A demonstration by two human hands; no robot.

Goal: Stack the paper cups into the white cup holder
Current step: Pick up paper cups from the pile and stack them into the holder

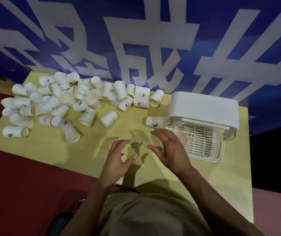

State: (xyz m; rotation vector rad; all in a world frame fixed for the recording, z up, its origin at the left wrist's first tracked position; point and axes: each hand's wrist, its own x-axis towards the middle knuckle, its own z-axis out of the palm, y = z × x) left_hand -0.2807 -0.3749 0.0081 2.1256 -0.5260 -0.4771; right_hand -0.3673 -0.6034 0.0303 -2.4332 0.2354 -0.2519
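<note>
A blue banner (136, 31) with big white characters hangs behind a yellow table (92, 150), on whose far left a heap of white paper cups (64, 99) lies tumbled on their sides, some printed with "HELLO", "Bear" or a percent sign. At the table's right end sits the white cup holder (204, 108), a slatted tray in front of it, with one cup (154, 122) lying just beside its left edge and another cup (180, 137) on the tray. Both hands hover over the table's near middle, the left hand (117, 157) and right hand (170, 150) each with a released grip, fingers spread and holding nothing.
</note>
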